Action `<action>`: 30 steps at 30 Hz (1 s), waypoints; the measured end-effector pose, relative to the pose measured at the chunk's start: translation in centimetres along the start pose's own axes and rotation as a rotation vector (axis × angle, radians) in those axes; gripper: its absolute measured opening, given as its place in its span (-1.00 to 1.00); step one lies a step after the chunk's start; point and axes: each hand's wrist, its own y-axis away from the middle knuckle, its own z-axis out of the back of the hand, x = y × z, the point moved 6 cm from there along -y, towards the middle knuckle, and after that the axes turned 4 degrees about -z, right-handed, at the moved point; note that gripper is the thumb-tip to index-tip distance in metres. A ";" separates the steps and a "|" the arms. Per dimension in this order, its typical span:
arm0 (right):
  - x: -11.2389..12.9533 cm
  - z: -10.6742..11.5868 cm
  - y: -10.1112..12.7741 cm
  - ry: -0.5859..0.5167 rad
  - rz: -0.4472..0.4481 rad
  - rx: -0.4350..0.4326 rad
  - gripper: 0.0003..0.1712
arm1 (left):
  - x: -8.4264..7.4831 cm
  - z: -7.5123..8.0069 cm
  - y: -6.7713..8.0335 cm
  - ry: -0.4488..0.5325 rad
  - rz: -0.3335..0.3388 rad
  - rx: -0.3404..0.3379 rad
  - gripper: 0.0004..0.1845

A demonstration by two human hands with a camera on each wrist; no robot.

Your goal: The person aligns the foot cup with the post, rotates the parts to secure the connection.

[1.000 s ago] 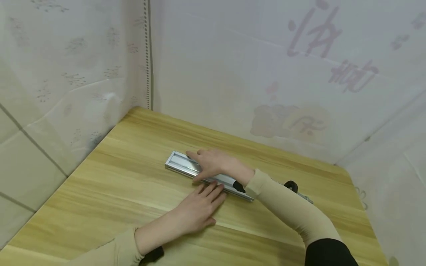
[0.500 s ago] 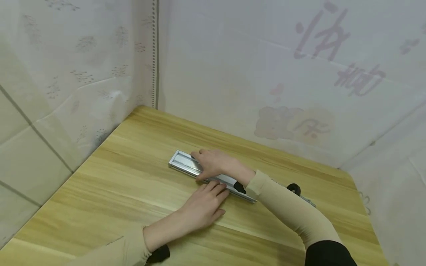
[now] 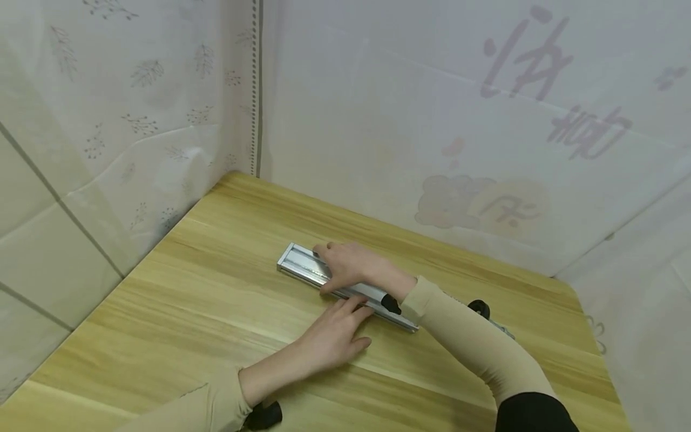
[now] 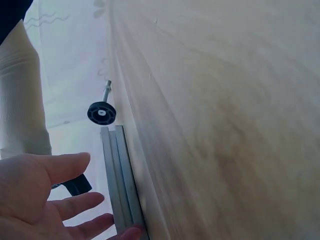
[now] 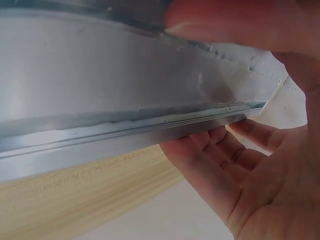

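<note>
A silver aluminium profile (image 3: pixel 299 260) with lengthwise grooves lies slanting across the wooden table. My right hand (image 3: pixel 353 264) grips it from above, thumb on the near edge and fingers over the far edge. In the right wrist view, the thumb and fingers of this hand (image 5: pixel 270 185) are on opposite sides of the profile (image 5: pixel 90 75). Along the near edge, the left hand (image 3: pixel 335 336) has its fingertips at the profile, its thumb apart from it. In the left wrist view, its fingers (image 4: pixel 82 205) are loosely extended beside the grooved side (image 4: pixel 120 175).
A levelling foot with a round black base (image 3: pixel 479 309) and a threaded rod lies right of the profile, partly behind the right forearm. The wood-grain tabletop (image 3: pixel 178 300) meets patterned white wall sheets (image 3: pixel 351 108) at the back and sides.
The head view has turned slightly left, so everything appears shifted right. My left thumb has spread outward and its fingers have bent a little. The right hand keeps its grip.
</note>
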 end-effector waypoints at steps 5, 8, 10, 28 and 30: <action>-0.5 0.6 0.5 0.003 -0.018 -0.030 0.00 | 0.0 0.0 -0.2 0.106 0.037 -0.021 -0.49; -0.9 1.1 0.9 0.006 -0.026 -0.054 0.01 | 0.1 0.0 -0.4 0.178 0.061 -0.039 -0.51; -1.1 1.4 1.1 0.002 -0.026 -0.066 0.04 | 0.2 0.1 -0.5 0.234 0.077 -0.057 -0.53; -3.5 3.6 3.7 -0.109 -0.123 -0.199 0.11 | 0.2 1.1 -1.3 0.535 0.195 -0.244 -0.77; -3.8 3.7 4.0 -0.117 -0.132 -0.222 0.12 | 0.5 1.0 -1.3 0.562 0.212 -0.266 -0.77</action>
